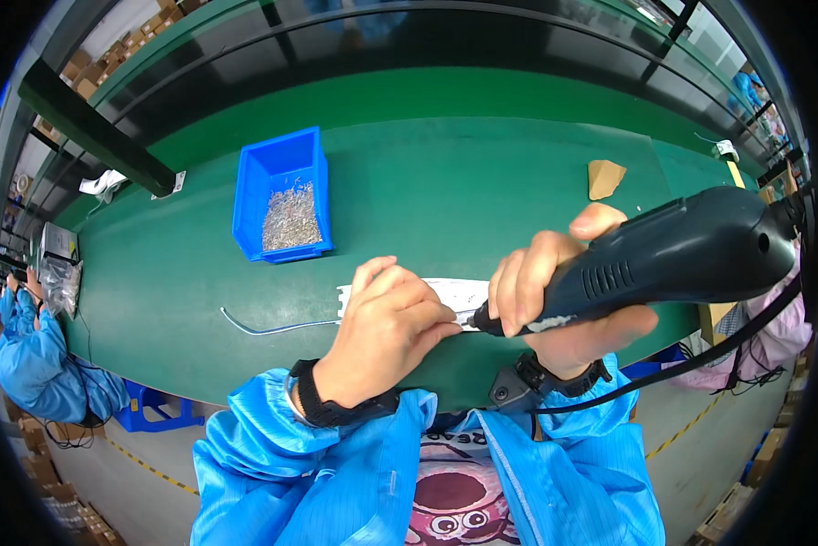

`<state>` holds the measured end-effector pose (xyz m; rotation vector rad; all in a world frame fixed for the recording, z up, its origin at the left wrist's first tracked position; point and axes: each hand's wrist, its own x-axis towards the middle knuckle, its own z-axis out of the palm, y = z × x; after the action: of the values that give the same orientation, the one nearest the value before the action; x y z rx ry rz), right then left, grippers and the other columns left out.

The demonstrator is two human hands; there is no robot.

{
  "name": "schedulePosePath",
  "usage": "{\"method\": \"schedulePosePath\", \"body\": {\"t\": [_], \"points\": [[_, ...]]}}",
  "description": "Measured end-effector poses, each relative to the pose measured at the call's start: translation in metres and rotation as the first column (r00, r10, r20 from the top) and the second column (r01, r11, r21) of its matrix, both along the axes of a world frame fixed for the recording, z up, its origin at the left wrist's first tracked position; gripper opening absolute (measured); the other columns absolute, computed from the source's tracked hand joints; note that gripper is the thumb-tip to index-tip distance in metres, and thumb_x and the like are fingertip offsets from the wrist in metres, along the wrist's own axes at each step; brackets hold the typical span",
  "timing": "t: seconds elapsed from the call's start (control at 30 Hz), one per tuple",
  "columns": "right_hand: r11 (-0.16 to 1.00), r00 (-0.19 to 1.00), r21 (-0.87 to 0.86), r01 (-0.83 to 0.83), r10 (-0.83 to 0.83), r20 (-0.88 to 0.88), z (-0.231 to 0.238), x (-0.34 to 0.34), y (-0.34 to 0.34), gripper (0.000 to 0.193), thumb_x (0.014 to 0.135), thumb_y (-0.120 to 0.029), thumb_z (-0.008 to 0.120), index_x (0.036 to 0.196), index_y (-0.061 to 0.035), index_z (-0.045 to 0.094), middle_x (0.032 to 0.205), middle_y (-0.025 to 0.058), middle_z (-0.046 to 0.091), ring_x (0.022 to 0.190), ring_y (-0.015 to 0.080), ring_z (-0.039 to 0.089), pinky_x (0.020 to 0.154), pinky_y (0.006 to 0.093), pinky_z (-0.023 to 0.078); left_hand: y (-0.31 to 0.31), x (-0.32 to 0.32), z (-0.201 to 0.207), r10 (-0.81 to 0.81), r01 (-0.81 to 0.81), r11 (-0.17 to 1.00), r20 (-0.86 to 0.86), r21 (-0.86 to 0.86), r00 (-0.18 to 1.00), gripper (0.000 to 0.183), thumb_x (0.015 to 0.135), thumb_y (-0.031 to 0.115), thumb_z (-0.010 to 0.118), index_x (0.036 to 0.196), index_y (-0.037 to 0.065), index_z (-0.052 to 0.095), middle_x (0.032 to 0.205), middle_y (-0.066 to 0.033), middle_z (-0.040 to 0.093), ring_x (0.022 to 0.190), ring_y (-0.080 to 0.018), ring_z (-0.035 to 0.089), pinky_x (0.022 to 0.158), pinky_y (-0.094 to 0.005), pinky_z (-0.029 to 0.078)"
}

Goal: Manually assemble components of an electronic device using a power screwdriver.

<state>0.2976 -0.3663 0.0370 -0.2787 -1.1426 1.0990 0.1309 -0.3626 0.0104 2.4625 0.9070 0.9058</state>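
Left hand [383, 320]: fingers bent, thumb and fingertips drawn close together beside the driver's tip; whether they pinch a small piece cannot be told.
Right hand [529, 280]: wrapped around the power screwdriver, fingers on its far side and thumb on the near side.
Power screwdriver [668, 250]: black, lying nearly level in the right hand, its tip pointing left to the left hand's fingertips.
White strip [456, 293]: on the table [400, 200], partly covered by the left hand and reaching toward the right hand's fingers.
Wire [277, 329]: thin, on the table left of the left hand, its end curling up and away; where it joins is hidden.
Blue bin [244, 205]: beyond the left hand and to its left, holding a heap of small metal pieces [290, 220].
Cardboard scrap [604, 179]: beyond the right hand, well apart from it.
Black cord [691, 362]: looping near the right wrist.
Co-worker [40, 359]: far left of the left hand, in blue sleeves.
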Motion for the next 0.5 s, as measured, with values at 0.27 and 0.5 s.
{"method": "schedulePosePath", "body": {"t": [0.27, 0.5], "points": [[0.911, 0.942, 0.276, -0.306, 0.331, -0.051, -0.016, 0.019, 0.009, 0.075, 0.069, -0.037, 0.071, 0.121, 0.0027, 0.034, 0.073, 0.0169, 0.058, 0.064, 0.0186, 0.057, 0.055, 0.0259, 0.046, -0.006, 0.015, -0.002, -0.013, 0.013, 0.993, -0.002, -0.115, 1.000, 0.011, 0.060, 0.013, 0.072, 0.068, 0.013, 0.065, 0.066, 0.0035, 0.053, 0.074, -0.0153, 0.051, 0.090, -0.0441, 0.029], [0.996, 0.975, 0.016, -0.092, 0.087, 0.202, -0.003, 0.025, -0.010, 0.071, 0.073, -0.061, 0.054, 0.109, -0.0044, 0.031, 0.060, 0.0109, 0.052, 0.048, 0.0179, 0.053, 0.047, 0.0267, 0.045, -0.009, 0.021, -0.008, -0.003, 0.001, 0.997, -0.034, -0.072, 0.999, 0.016, 0.059, 0.014, 0.073, 0.071, 0.011, 0.063, 0.069, 0.0023, 0.054, 0.076, -0.0159, 0.052, 0.091, -0.0440, 0.028]]}}
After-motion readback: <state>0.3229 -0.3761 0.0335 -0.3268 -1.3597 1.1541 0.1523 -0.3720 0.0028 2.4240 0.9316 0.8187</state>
